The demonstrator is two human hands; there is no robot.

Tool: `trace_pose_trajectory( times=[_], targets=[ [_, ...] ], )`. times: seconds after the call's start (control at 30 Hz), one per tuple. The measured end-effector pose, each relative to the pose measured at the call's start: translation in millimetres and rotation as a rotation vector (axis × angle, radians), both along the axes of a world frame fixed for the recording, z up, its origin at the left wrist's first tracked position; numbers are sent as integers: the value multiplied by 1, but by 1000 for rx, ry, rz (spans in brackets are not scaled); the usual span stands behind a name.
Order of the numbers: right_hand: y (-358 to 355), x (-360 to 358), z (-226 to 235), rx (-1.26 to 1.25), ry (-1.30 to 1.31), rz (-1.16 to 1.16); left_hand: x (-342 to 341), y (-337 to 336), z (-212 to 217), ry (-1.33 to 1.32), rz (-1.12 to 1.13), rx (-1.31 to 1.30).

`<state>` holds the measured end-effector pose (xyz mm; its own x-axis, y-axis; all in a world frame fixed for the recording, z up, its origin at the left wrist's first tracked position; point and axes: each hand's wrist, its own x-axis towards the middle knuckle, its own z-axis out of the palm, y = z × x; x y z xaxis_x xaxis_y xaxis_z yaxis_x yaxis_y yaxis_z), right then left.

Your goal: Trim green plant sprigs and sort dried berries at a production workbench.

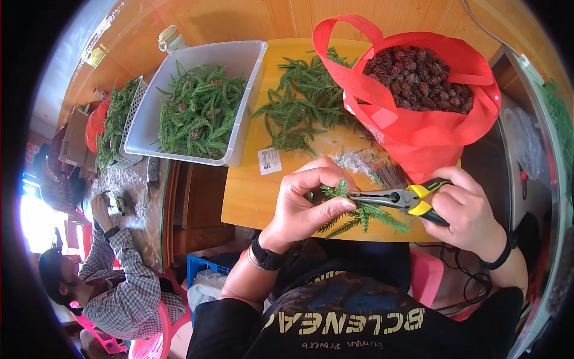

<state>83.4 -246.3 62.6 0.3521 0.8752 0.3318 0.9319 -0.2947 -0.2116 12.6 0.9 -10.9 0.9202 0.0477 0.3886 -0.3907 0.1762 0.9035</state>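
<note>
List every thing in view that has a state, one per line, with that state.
Left hand: closed on the sprig
Sprig: pinched between thumb and fingers
Right hand: closed around the pliers
Pliers: held, tips at the sprig
Bag: open, filled with cones
Bin: open, holding greenery and some cones
Loose greenery: spread on the table
Label: lying flat

Passage over yellow tabletop (244,194) left of left hand (304,196), plastic bin (224,55) beyond, red bag (421,130) blocking far right
</note>
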Motion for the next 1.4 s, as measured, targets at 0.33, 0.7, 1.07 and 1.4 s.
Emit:
trace_pose_trajectory(
  times=[0.33, 0.7, 1.07, 1.4],
  targets=[
    [-5, 2, -7, -34, -50, 15, -1, 2, 1, 53, -49, 39],
    [-4, 11, -10, 58, -53, 38, 2, 4, -3, -57, -110, -9],
    [-4, 15, -10, 66, -80, 86, 6, 6, 0, -207, -108, 103],
    [-2, 13, -9, 81, -88, 71, 4, 6, -2, -115, -101, 96]
  ],
)
